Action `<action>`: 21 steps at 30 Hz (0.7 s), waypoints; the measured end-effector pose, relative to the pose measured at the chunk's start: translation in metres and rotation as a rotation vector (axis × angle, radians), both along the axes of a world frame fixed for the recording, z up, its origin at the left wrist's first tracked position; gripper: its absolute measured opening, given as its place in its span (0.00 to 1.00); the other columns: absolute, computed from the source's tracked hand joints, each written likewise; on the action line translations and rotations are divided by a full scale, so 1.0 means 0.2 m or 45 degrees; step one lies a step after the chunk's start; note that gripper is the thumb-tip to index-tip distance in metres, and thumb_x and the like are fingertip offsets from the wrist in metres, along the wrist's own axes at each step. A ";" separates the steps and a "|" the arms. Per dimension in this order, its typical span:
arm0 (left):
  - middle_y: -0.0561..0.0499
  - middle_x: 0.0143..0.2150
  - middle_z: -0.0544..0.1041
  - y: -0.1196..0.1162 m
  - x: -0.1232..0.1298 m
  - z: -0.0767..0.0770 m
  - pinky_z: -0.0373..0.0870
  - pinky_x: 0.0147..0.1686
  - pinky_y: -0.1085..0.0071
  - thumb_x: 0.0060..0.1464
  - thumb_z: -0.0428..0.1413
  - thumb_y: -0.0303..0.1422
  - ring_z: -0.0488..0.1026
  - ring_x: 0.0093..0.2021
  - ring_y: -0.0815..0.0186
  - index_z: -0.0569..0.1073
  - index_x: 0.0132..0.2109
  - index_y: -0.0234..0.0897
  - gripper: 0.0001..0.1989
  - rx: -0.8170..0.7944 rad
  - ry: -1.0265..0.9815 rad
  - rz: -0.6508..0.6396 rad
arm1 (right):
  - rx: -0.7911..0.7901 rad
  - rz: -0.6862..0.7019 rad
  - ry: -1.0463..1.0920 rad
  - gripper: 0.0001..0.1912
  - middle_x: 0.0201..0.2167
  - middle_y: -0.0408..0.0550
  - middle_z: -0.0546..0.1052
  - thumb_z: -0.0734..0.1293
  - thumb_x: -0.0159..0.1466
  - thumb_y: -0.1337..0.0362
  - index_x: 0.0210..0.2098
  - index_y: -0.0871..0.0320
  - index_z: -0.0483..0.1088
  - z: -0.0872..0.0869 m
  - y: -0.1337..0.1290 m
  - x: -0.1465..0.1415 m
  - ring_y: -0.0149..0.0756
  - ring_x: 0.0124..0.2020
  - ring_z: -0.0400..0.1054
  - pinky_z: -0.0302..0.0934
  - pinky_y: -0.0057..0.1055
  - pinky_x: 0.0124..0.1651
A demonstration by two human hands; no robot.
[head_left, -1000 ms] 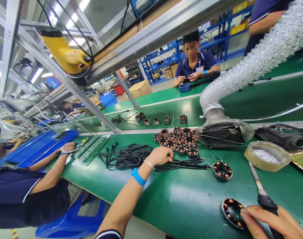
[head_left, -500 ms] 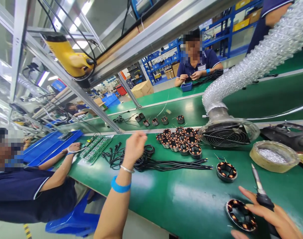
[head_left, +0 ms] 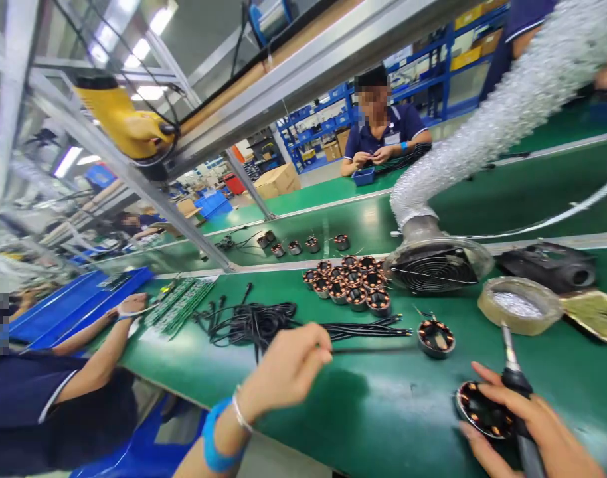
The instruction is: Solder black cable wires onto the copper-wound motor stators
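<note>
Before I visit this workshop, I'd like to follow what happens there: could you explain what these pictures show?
There is no machine arm: these are a person's bare hands, filmed by one camera worn on the head, looking forward and down. The left hand pinches a black cable. The right hand holds what looks like a soldering iron, with thumb and fingers on a copper-wound ring. On the green table lie a second ring, a cluster of similar rings, bundled cables and a round dish. A co-worker's hand shows toward the left.
</note>
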State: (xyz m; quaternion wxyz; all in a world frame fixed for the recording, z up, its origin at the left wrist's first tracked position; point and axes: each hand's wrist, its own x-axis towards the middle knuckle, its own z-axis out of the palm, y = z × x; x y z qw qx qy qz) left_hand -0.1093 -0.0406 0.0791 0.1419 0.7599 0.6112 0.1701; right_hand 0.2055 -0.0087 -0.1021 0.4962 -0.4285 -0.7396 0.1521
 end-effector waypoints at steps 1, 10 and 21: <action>0.56 0.23 0.68 0.01 0.07 -0.13 0.58 0.24 0.74 0.61 0.49 0.32 0.64 0.23 0.70 0.69 0.34 0.38 0.08 -0.124 -0.070 -0.072 | 0.028 0.027 -0.053 0.21 0.54 0.54 0.75 0.72 0.58 0.57 0.49 0.54 0.69 0.06 -0.02 0.00 0.47 0.47 0.75 0.74 0.37 0.45; 0.55 0.25 0.71 0.01 0.19 -0.44 0.61 0.31 0.71 0.64 0.47 0.32 0.68 0.27 0.66 0.70 0.39 0.39 0.08 -0.395 -0.090 -0.200 | -0.076 0.038 0.181 0.09 0.36 0.45 0.79 0.64 0.66 0.68 0.46 0.53 0.65 0.34 -0.09 -0.13 0.33 0.35 0.77 0.72 0.23 0.38; 0.54 0.24 0.68 0.21 0.51 -0.39 0.63 0.26 0.75 0.66 0.37 0.53 0.66 0.23 0.70 0.70 0.37 0.34 0.29 -0.754 -0.906 -0.515 | -0.057 0.078 0.216 0.11 0.35 0.43 0.77 0.66 0.65 0.69 0.47 0.54 0.66 0.36 -0.08 -0.18 0.29 0.29 0.74 0.71 0.22 0.35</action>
